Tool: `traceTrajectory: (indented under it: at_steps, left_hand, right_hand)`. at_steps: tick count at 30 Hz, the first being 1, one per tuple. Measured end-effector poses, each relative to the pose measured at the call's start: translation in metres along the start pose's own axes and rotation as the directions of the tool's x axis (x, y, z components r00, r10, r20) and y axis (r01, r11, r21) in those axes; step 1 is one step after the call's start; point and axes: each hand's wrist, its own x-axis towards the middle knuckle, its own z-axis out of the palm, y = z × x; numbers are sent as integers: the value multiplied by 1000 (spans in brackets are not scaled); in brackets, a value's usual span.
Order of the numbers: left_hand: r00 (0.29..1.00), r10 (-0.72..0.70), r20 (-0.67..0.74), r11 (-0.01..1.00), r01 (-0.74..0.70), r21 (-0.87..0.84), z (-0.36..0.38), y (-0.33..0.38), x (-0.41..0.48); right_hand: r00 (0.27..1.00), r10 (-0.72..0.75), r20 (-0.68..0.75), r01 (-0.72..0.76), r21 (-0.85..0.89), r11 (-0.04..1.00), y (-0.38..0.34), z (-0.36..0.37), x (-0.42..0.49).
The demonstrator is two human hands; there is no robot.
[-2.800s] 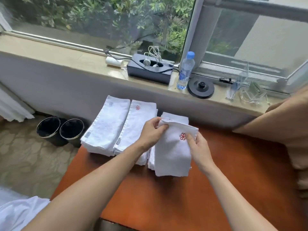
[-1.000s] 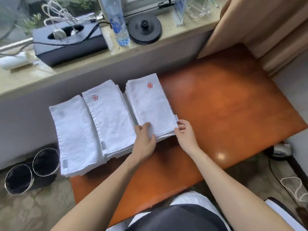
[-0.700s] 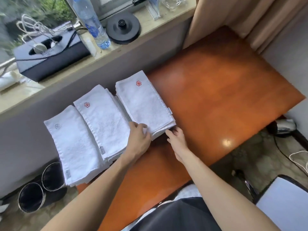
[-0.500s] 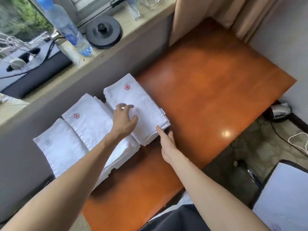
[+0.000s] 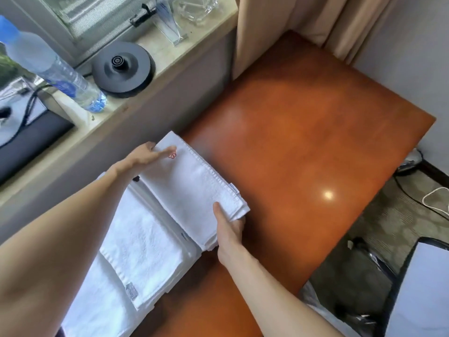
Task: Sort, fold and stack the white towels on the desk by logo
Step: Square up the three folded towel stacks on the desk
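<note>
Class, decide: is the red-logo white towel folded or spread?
Folded: the white towel with red flower logo shows stacked layers at its near edge.

both bare forearms reach forward. left hand (image 5: 145,155) lies flat, fingers straight, on the far end of the towel stack (image 5: 192,186) — right hand (image 5: 229,227) grips its near end, thumb on top.
</note>
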Motion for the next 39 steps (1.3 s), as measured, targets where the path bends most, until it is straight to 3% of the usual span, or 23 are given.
traceTrajectory:
  at_steps: [4, 10, 16, 28, 33, 39]
  left_hand:
    - [989, -88, 121, 995, 81, 61, -8, -2, 6]
    - [976, -111, 190, 991, 95, 92, -8, -1, 12]
    - [972, -29, 232, 1000, 28, 8, -8, -6, 21]
    - [977, -17, 211, 996, 34, -78, -8, -15, 22]
    - [982, 9, 188, 993, 13, -115, -4, -21, 21]
    - [980, 4, 197, 997, 11, -75, -8, -25, 28]
  right_hand:
    - [1000, 8, -15, -8, -13, 1000, -1, 4, 3]
    - [998, 8, -60, -12, -71, 997, 1, 10, 1]
    - [995, 2, -105, -21, -181, 983, 3, 9, 2]
    - [998, -10, -61, -7, -268, 964, -1, 15, -3]
    - [985, -121, -120, 76, -325, 943, 4, 23, 1]
    - [980, 70, -185, -116, -248, 962, 0, 32, -1]
